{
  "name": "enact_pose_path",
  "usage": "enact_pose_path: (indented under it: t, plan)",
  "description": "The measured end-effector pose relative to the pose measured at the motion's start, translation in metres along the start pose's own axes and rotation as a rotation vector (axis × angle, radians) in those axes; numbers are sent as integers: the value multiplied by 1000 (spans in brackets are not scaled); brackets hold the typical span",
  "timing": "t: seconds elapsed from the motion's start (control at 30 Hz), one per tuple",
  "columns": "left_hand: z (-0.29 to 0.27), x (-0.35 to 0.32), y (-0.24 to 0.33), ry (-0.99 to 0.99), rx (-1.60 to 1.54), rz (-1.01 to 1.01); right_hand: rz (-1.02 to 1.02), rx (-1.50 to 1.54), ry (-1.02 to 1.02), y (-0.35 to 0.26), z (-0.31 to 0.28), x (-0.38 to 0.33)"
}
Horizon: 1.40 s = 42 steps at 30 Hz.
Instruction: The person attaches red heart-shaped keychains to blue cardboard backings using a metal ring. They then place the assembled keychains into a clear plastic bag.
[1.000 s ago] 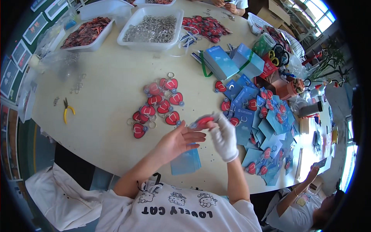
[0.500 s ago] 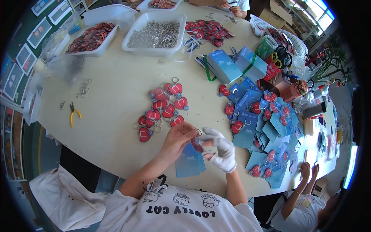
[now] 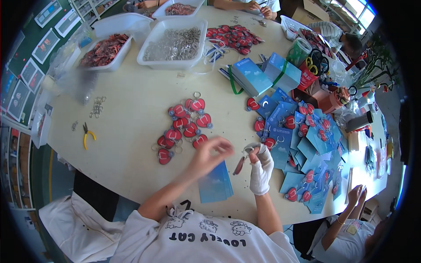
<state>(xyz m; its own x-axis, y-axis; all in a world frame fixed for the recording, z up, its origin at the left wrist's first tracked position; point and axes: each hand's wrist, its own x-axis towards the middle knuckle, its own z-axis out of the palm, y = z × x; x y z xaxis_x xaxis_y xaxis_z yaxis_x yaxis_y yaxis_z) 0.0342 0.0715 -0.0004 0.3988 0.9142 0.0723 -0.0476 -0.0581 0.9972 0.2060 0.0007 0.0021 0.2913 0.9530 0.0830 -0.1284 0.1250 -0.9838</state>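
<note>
We saw a flat, dark-red charm on a metal ring [image 3: 239, 166] hanging from the white-gloved right hand [image 3: 262, 168].
Its long axis ran aslant, the ringed end up and to the right at the fingers, the free end pointing down and to the left, and we saw it nearly edge-on above the cream-coloured table [image 3: 127, 114]. The right hand's fingers were pinched on the ringed end; the bare left hand [image 3: 209, 154], blurred, stood apart to the left, its fingers loosely curled with a gap at the thumb, and we made out nothing in it. Below that hand we saw a small stack of light-blue rectangular cards [image 3: 214, 186], and beyond it a cluster of red heart-shaped keychains [image 3: 180, 123].
</note>
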Motion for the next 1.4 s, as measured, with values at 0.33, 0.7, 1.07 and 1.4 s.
enact_pose_path:
  t: [0.33,0.7,1.07,1.4]
  plan:
    - [-19,-96,-13,14,1120,31,368,-91,-564,-3,13,-23]
    - [-28,-62,-48,286,-15,-63,63,-369,-613,30,43,-30]
    - [-14,-62,-38,486,188,153,362,135,-444,33,43,-19]
    - [-3,-70,-42,325,-410,-310,343,-10,-190,18,43,-15]
